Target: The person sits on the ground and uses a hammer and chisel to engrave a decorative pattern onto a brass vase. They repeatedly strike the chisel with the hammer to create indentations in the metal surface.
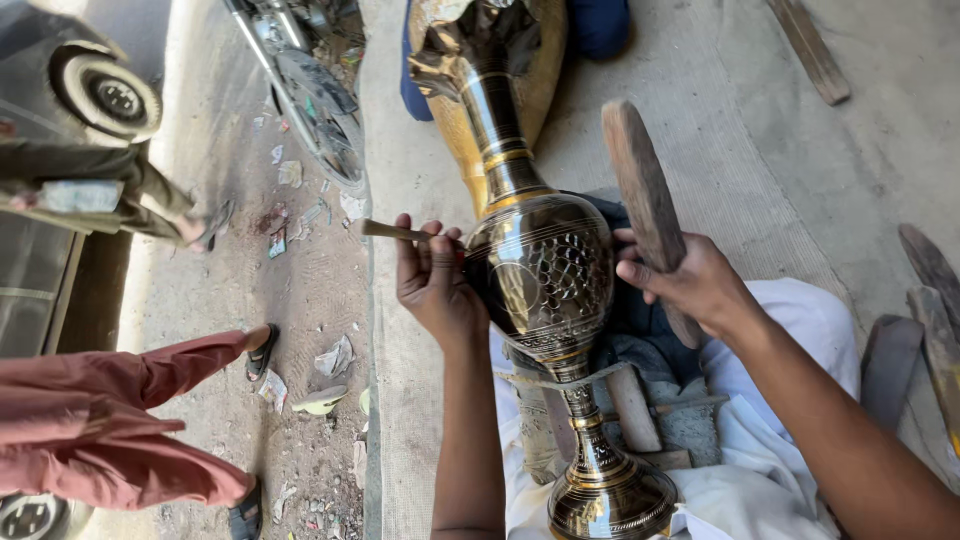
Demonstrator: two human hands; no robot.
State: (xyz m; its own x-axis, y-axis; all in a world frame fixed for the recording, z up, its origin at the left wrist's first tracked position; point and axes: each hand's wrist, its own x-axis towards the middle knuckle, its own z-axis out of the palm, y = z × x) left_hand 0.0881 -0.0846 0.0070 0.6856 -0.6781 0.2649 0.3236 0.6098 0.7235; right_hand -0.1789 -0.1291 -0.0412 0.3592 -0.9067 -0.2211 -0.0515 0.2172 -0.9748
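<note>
Bare mat [720,180] beyond vase [540,270]; planks [935,310] rightward

Strong daylight fell from the upper left, washing the concrete floor [420,90] nearly white there. Bright glare streaked the polished brass vase [540,270], which reflected its surroundings. Soft shadows lay beneath the arms. The centre was sharp, while the edges bent and stretched and a passer-by's legs [110,420] were slightly blurred.

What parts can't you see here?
- Head view: the chisel tip is hidden behind the left hand.
- The vase mouth is cut off by the top edge.
- The wooden mallet lower end is hidden by the right hand.
</note>
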